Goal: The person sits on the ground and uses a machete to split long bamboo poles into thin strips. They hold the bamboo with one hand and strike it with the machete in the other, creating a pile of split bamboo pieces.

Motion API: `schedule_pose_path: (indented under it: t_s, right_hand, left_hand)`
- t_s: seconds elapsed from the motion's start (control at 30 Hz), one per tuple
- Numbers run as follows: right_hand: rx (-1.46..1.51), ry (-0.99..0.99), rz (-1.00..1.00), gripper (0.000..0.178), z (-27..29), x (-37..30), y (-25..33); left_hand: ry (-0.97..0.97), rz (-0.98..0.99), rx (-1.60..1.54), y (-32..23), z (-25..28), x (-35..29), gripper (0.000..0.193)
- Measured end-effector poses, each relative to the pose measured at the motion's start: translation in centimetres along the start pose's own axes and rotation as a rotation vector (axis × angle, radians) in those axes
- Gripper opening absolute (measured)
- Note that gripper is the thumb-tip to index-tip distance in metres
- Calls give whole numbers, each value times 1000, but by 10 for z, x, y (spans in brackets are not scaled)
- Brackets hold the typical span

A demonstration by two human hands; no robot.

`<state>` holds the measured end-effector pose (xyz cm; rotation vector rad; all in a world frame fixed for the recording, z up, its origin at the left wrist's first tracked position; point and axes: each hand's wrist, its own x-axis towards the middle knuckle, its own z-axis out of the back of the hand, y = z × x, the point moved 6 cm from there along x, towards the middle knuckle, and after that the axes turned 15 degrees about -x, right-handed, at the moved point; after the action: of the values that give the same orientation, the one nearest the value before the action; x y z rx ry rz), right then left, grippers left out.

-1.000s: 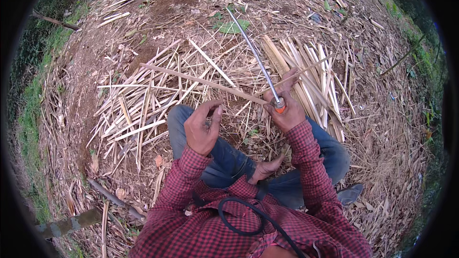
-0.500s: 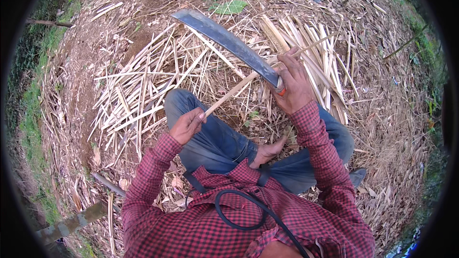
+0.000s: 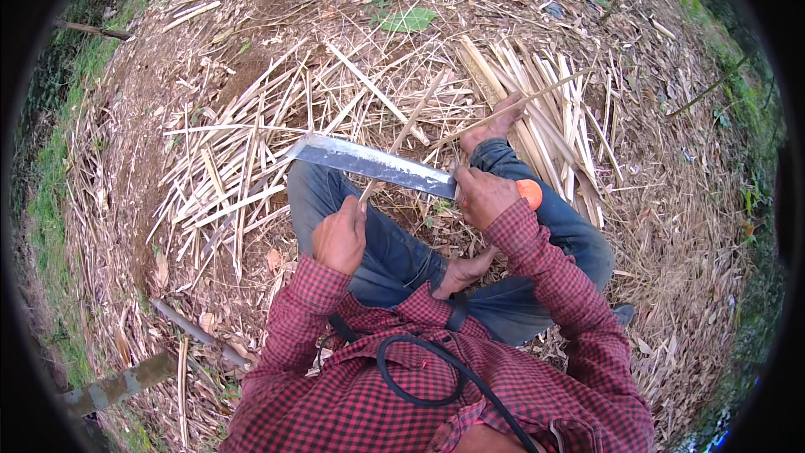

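My left hand (image 3: pixel 342 236) is closed on the near end of a thin wooden strip (image 3: pixel 418 112), thumb pressed along it. The strip slants away to the upper right and passes under the machete blade (image 3: pixel 373 165). My right hand (image 3: pixel 485 196) grips the machete by its orange handle (image 3: pixel 530 193). The blade points left, lying level across the strip; whether it touches the wood I cannot tell. Another slender strip (image 3: pixel 553 87) crosses over my bare far foot (image 3: pixel 501 117).
A loose heap of split strips (image 3: pixel 231 172) spreads on the left. More pale strips (image 3: pixel 549 130) lie in a bundle at right. My jeans-clad legs (image 3: pixel 558 222) are crossed beneath my hands. A branch (image 3: pixel 189 323) and a flat mottled length (image 3: pixel 122 384) lie at lower left.
The machete has swung down from pointing far left to lying nearly level. My right hand has come nearer and slightly left. My left hand has shifted right, its strip now pointing more steeply away.
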<state>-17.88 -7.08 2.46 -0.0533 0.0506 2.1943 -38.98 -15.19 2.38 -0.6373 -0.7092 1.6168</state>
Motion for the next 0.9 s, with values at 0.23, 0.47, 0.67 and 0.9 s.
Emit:
schedule_pose_path:
  t_s: [0.23,0.47,0.67,0.9]
  right_hand:
    - [-92,51,-313,32,18,38,-63]
    - [-108,106,-281,28,40,42,-60]
    - [-48,-40,-414,26,59,47,-105]
    - [-72,-278,14,27,42,13,-34]
  left_hand:
    - [-8,38,19,-13,18,-16,21]
    - [-80,30,-5,-16,28,-23,22]
    - [58,125,-627,20,18,-26,28]
    - [284,488,-1121,-4,0,-27,29]
